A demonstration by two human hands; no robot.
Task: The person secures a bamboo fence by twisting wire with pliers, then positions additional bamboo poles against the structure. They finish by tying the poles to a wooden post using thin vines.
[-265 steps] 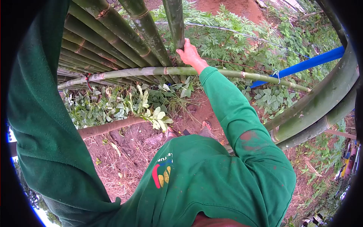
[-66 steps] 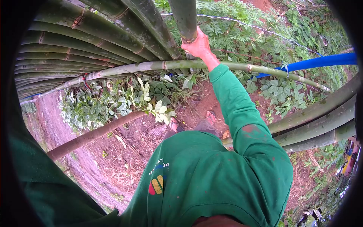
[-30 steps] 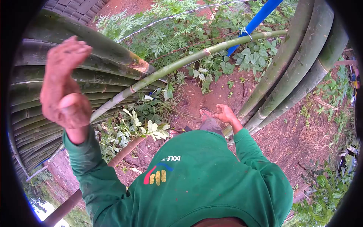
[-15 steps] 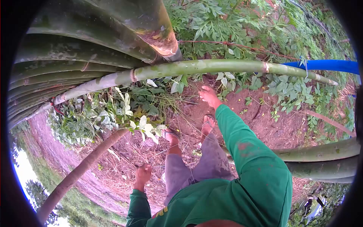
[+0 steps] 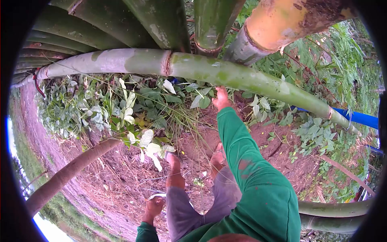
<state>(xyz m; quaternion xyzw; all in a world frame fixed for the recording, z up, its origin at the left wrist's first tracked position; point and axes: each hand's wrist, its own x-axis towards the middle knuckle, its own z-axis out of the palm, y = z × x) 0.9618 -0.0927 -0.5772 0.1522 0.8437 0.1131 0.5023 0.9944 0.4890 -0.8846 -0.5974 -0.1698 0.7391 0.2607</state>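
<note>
A long green bamboo pole (image 5: 193, 67) lies across the upper part of the view, in front of several upright green culms. My right hand (image 5: 221, 99) reaches up to the lower edge of this pole; its fingertips are partly hidden there, so its grip is unclear. Lower down, my left hand (image 5: 155, 205) is closed at my left knee, with a thin whitish strip (image 5: 157, 196) at its fingers. Whether the strip is held is hard to make out. Leafy vines (image 5: 151, 103) hang below the pole.
A brown pole (image 5: 72, 173) slants at the lower left. A blue pipe (image 5: 356, 117) is tied near the bamboo's right end. More bamboo (image 5: 336, 209) lies at the lower right. A thick cut culm (image 5: 282, 30) juts in at the upper right.
My right hand has moved up to the pole. My left hand has shifted down slightly, and a whitish strip now shows beside it. The view has moved nearer the bamboo.
</note>
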